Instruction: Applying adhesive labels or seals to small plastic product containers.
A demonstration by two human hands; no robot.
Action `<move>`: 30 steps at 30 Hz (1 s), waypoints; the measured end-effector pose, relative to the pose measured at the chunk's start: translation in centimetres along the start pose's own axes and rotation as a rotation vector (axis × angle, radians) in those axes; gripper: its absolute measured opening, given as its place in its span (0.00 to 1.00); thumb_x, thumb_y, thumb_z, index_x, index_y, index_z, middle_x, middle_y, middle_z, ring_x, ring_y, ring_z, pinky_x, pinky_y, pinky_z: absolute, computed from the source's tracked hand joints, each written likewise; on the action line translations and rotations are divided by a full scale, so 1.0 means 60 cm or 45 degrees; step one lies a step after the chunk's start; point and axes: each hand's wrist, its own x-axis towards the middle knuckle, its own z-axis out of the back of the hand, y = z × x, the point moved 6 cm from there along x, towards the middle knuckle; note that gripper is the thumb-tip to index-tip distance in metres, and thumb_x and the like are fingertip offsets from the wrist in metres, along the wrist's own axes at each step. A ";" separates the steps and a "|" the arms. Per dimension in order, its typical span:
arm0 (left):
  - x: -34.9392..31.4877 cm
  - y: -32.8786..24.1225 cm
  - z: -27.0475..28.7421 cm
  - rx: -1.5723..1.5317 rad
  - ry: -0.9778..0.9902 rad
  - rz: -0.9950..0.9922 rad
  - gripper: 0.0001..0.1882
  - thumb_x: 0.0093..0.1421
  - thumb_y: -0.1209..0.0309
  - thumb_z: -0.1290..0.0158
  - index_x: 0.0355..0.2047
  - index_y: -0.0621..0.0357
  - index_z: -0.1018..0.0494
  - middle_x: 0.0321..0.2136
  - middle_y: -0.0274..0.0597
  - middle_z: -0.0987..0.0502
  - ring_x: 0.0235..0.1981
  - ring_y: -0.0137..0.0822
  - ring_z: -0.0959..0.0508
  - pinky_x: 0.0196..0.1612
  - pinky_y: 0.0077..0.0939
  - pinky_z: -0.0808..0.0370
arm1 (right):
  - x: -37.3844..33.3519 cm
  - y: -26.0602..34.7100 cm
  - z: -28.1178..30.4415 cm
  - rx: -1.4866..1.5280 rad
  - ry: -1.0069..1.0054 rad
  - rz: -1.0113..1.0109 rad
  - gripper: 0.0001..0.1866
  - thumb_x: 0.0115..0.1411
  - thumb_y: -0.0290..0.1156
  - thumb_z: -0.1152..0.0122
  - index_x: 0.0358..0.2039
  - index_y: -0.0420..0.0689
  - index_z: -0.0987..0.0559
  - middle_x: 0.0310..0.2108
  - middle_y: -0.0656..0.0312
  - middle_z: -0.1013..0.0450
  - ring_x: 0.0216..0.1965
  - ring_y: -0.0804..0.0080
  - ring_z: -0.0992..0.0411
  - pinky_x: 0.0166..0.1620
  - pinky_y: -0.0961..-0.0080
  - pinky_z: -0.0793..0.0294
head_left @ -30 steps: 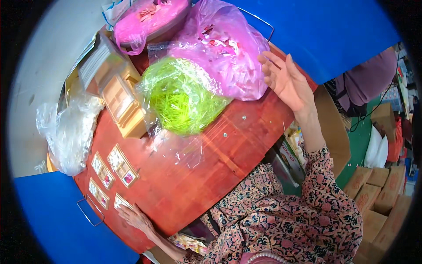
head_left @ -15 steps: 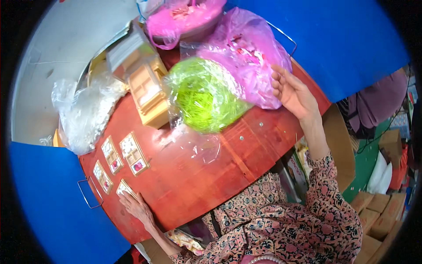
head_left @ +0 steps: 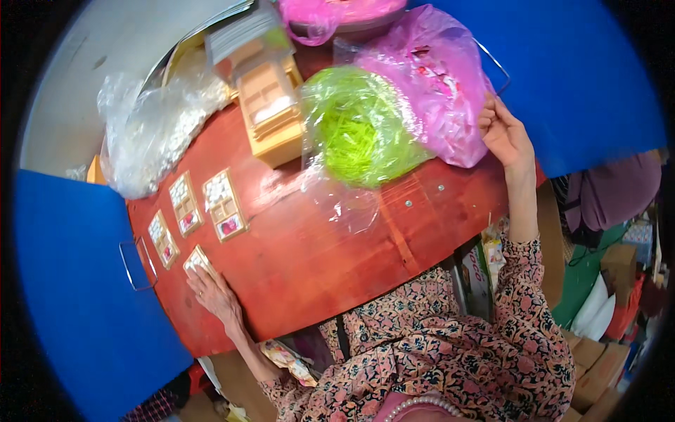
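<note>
At the table's near left, my left hand (head_left: 213, 290) lies flat, fingers stretched, over a small wooden compartment tray (head_left: 196, 260); most of that tray is hidden. Three similar trays lie just beyond: one at the far left (head_left: 163, 238), one in the middle (head_left: 185, 202) and one on the right (head_left: 224, 204). They hold white pieces and some dark red bits. My right hand (head_left: 509, 137) is raised by the right edge of a pink plastic bag (head_left: 450, 105) of red and white bits. Its fingers are curled toward the thumb; anything between them is too small to make out.
A clear bag of bright green shreds (head_left: 358, 133) sits mid-table, beside stacked wooden trays (head_left: 271, 116). White pieces fill a clear bag (head_left: 162, 133) at the left. A pink-lined basin (head_left: 344, 17) stands at the back. Blue panels (head_left: 56, 295) with metal handles flank the red table (head_left: 302, 281).
The view has shifted, so the table's things sit higher and farther right. My right hand's fingers have drawn closer together at the pink bag's edge. My left hand stays on the same tray.
</note>
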 end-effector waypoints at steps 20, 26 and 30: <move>-0.008 -0.009 0.001 -0.036 -0.041 0.012 0.27 0.63 0.63 0.63 0.60 0.57 0.50 0.62 0.47 0.53 0.62 0.54 0.52 0.57 0.55 0.48 | -0.013 -0.111 -0.034 -0.104 0.005 -0.269 0.14 0.58 0.25 0.48 0.45 0.37 0.31 0.30 0.62 0.31 0.28 0.74 0.34 0.34 0.79 0.30; -0.006 -0.020 0.003 -0.018 -0.046 0.030 0.25 0.63 0.62 0.64 0.59 0.59 0.47 0.62 0.48 0.51 0.61 0.53 0.51 0.57 0.53 0.47 | -0.019 -0.095 -0.008 -0.069 -0.074 -0.241 0.14 0.58 0.25 0.49 0.45 0.37 0.32 0.29 0.61 0.32 0.28 0.74 0.34 0.32 0.78 0.31; -0.012 -0.010 -0.001 -0.032 -0.071 -0.002 0.26 0.63 0.62 0.64 0.59 0.59 0.46 0.61 0.48 0.50 0.61 0.53 0.50 0.57 0.52 0.47 | -0.022 -0.113 -0.013 -0.046 -0.067 -0.291 0.14 0.58 0.24 0.50 0.46 0.37 0.33 0.30 0.61 0.33 0.28 0.73 0.35 0.32 0.78 0.32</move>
